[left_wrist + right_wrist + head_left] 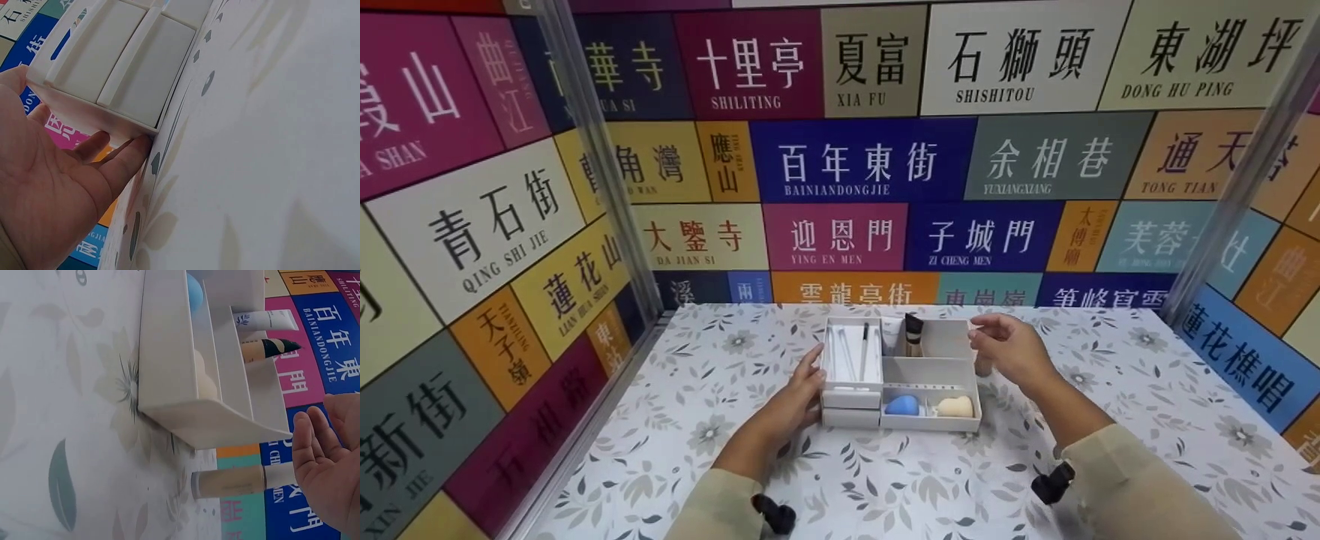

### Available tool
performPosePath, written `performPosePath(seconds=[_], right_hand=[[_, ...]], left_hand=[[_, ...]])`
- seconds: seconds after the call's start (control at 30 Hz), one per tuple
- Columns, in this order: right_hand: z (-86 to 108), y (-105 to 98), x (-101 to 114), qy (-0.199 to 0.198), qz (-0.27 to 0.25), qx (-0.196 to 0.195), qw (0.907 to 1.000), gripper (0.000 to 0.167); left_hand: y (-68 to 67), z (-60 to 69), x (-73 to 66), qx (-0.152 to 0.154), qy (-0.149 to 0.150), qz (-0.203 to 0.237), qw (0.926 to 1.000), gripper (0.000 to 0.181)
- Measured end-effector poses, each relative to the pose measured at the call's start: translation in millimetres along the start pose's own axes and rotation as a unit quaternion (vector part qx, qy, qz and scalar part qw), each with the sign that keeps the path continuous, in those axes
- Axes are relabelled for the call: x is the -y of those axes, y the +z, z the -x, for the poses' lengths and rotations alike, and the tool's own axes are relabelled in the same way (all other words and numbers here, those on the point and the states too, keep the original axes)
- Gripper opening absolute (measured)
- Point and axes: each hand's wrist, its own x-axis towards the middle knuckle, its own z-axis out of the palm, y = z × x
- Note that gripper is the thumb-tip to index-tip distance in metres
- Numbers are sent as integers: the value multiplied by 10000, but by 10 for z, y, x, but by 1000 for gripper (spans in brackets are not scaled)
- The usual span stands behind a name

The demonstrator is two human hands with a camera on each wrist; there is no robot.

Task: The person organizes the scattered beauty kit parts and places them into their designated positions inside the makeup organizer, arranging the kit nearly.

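Observation:
A white desktop organizer (930, 425) stands on the table. My left hand (799, 394) rests against its left side; in the left wrist view the fingers (121, 163) of that hand touch the side wall beside two drawer fronts (149, 67). My right hand (1012, 349) hovers at the organizer's right rear corner, its fingers loosely bent. Just below that hand a beige bottle with a pale cap (230, 484) stands beside the organizer; the hand partly covers the cap. In the organizer are a blue makeup sponge (901, 405), a cream sponge (956, 406), a black-capped tube (913, 330) and a white tube (267, 320).
Slender sticks (851, 352), one dark-tipped, lie in the organizer's top left tray. A leaf-patterned cover (720, 375) lies over the table. Colourful sign panels (862, 161) line the walls, with clear posts at the corners.

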Motion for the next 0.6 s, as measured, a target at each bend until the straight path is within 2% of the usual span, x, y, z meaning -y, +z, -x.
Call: performPosePath(seconds=[0.17,0.6], right_hand=[[-5,-104,-74,113,16,-74,9999,42],[-63,-220,-231,123,-4,-302,9995,48]], left_hand=[[-4,-10,-5,-59,-111,-13,9999,61],[-8,1,-3,-28,-62,-12,10000,63]])
